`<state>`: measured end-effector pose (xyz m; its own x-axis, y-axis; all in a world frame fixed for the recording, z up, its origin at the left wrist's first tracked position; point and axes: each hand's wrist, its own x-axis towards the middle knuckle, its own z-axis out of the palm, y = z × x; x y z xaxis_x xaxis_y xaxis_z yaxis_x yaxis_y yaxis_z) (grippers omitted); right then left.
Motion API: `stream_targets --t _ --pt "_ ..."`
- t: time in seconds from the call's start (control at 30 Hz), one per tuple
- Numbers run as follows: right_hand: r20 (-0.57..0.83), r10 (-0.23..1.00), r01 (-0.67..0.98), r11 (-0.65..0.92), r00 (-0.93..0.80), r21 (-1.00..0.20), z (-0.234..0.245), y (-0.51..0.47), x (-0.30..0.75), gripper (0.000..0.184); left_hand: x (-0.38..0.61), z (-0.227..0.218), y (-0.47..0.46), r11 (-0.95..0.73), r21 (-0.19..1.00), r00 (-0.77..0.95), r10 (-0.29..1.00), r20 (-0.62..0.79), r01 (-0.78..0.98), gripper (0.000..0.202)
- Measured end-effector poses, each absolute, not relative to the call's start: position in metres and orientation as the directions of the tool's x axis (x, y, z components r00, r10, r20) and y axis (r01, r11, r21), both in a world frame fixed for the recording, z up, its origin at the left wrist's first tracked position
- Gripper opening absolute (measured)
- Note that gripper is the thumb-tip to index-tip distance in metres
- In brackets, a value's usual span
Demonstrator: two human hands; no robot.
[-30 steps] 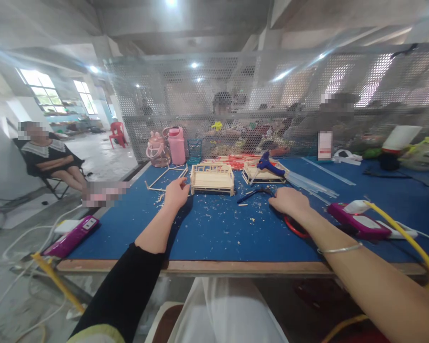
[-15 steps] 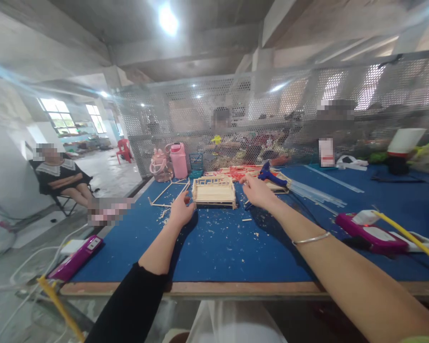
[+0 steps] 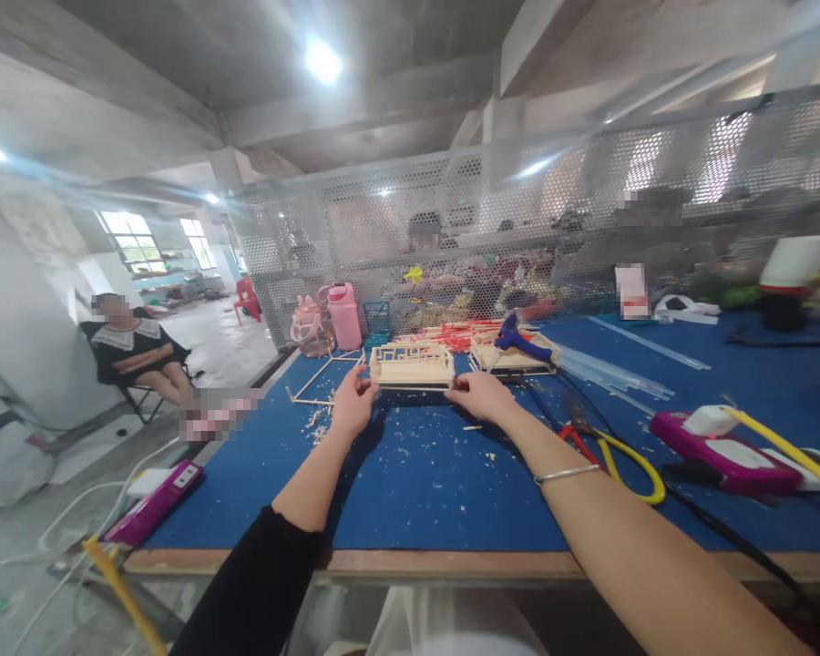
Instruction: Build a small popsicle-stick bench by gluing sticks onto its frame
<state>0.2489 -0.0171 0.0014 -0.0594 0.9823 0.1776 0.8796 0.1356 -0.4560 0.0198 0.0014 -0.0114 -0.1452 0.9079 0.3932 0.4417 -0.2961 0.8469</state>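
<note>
A small model bench made of pale wooden sticks (image 3: 412, 370) stands in front of me, between my two hands. My left hand (image 3: 353, 402) grips its left end with thumb and fingers. At the lower right corner, my right hand (image 3: 482, 397) pinches the model; a silver bangle is on that wrist. To the right of it, a blue glue gun (image 3: 523, 343) rests on a second wooden stick piece (image 3: 485, 356). An open frame of thin sticks (image 3: 312, 376) lies behind my left hand.
Pliers with red and yellow handles (image 3: 629, 469) lie beside my right forearm. Clear glue sticks (image 3: 611, 372), a purple power strip (image 3: 717, 451) and cables are on the right. Pink bottles (image 3: 344, 317) stand at the back before a perforated metal screen (image 3: 355, 228). A person sits at far left.
My right hand has moved left and down from beside the glue gun to the model's right end. My left hand has closed on the left end. The pliers have come into view.
</note>
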Motion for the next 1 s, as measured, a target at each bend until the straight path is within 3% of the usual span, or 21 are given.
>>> stream_targets --t 0.17,0.33,0.73,1.0 --pt "0.299 0.954 0.726 0.221 -0.023 -0.651 0.000 -0.016 0.253 0.028 0.022 -0.008 -0.005 -0.246 0.961 -0.197 0.943 0.267 0.125 0.057" --pt "0.341 0.940 0.661 0.272 -0.026 -0.699 -0.006 -0.014 0.252 0.026 0.023 -0.003 -0.013 -0.196 0.980 -0.197 0.962 0.188 -0.021 0.056" --pt "0.391 0.920 0.658 0.308 -0.023 -0.687 -0.012 -0.009 0.253 0.020 0.019 -0.003 -0.018 -0.178 0.984 -0.194 0.966 0.170 -0.023 0.049" --pt "0.345 0.933 0.737 0.304 -0.103 -0.603 -0.011 -0.011 0.253 0.019 0.012 -0.013 -0.008 -0.250 0.962 -0.176 0.947 0.267 0.114 0.043"
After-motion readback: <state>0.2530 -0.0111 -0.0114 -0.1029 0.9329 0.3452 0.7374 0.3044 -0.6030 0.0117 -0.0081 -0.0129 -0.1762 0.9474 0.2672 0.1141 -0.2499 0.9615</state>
